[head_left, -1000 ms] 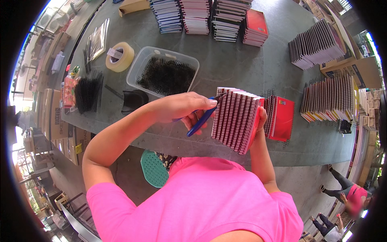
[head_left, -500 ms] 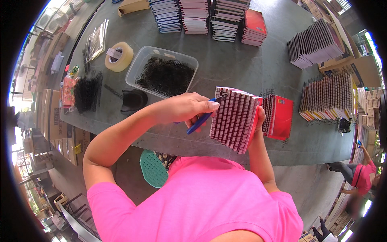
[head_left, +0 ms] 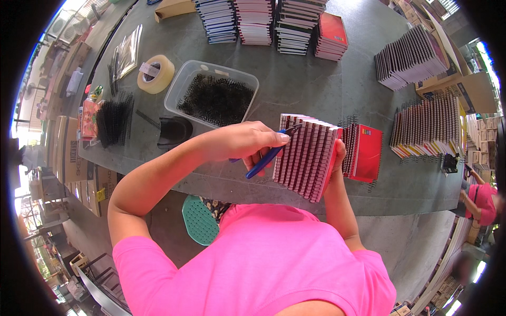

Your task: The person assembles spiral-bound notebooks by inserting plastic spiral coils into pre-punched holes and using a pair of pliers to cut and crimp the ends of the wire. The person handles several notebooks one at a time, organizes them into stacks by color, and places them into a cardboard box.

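Note:
My left hand [head_left: 257, 141] is closed round blue-handled cutting pliers [head_left: 261, 164]. Their dark jaws lie against the top end of the coils on a stack of spiral notebooks [head_left: 302, 158], held upright with the bindings facing me. Around the stack's right side my right hand [head_left: 338, 158] grips the red covers; some of its fingers are hidden behind the books. Just to the right, on the table, lie more red spiral notebooks [head_left: 367, 152]. Whether the jaws are closed on a wire end is too small to tell.
On the grey table [head_left: 295, 79] stand a clear bin [head_left: 168, 97] of black coils, a tape roll [head_left: 141, 79] and a bundle of black coils [head_left: 114, 121]. Book stacks [head_left: 255, 21] line the far side; spiral notebooks [head_left: 426, 126] stand at right. A co-worker [head_left: 482, 203] is far right.
The pliers' jaws have shifted slightly right along the coil ends. Both hands stay nearly in place. The co-worker at the far right has moved right and nearer the picture's rim.

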`<state>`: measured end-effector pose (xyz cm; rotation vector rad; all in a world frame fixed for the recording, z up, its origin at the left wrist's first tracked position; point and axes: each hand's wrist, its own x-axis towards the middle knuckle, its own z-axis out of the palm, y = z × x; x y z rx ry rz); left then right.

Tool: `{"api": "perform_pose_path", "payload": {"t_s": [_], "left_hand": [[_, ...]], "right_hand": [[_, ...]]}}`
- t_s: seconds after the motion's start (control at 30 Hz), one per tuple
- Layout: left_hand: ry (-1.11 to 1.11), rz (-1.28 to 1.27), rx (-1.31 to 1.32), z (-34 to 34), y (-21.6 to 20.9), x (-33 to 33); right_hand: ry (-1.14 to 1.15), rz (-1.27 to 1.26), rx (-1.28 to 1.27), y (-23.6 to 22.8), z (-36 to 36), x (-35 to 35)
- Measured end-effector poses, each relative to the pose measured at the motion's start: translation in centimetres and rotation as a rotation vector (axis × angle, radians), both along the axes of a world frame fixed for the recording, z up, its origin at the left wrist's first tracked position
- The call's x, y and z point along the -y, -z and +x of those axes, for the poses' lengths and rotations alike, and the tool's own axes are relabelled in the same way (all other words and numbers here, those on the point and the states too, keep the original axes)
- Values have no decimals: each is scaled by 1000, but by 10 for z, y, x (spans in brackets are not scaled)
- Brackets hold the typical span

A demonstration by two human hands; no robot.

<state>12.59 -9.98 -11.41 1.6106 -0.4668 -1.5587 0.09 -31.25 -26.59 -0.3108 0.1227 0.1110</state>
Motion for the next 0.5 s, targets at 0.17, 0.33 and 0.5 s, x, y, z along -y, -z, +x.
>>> {"api": "perform_pose_path", "payload": {"t_s": [0.17, 0.33, 0.5], "left_hand": [[-64, -8, -181, 0, -5, -3], [18, 38, 43, -1, -7, 7], [134, -63, 1320, -22, 8, 6]], "right_hand": [[-2, -7, 5, -9, 2, 0], [8, -54, -63, -4, -2, -2], [-32, -93, -104, -6, 0, 0]]}}
